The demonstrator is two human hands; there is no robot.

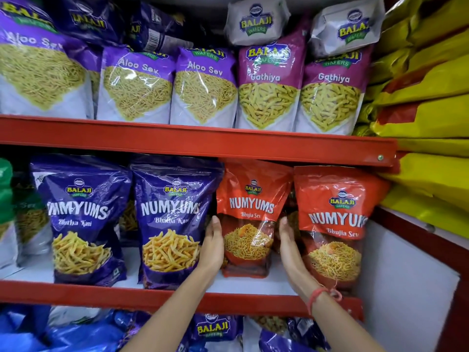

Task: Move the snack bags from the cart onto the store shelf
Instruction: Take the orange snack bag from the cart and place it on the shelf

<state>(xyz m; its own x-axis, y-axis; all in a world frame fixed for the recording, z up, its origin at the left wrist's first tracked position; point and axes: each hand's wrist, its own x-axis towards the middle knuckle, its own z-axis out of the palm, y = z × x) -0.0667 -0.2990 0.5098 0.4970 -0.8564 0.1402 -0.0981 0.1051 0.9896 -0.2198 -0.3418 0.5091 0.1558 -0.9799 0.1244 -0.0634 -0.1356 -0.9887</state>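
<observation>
An orange Numyums Bhujia Sev bag (pixel 250 219) stands upright on the middle shelf (pixel 177 298), set back between a purple Numyums bag (pixel 172 219) and a second orange Bhujia Sev bag (pixel 332 224). My left hand (pixel 212 246) lies flat against its left side. My right hand (pixel 288 243) presses its right side, fingers straight. Both hands clasp the bag between their palms. The cart is out of view.
Aloo Sev and Gathiya bags (pixel 203 85) fill the upper shelf, with grey packs on top. Another purple Numyums bag (pixel 81 219) stands at the left. Yellow and red sacks (pixel 426 97) are stacked at the right. More bags (pixel 213 329) sit on the shelf below.
</observation>
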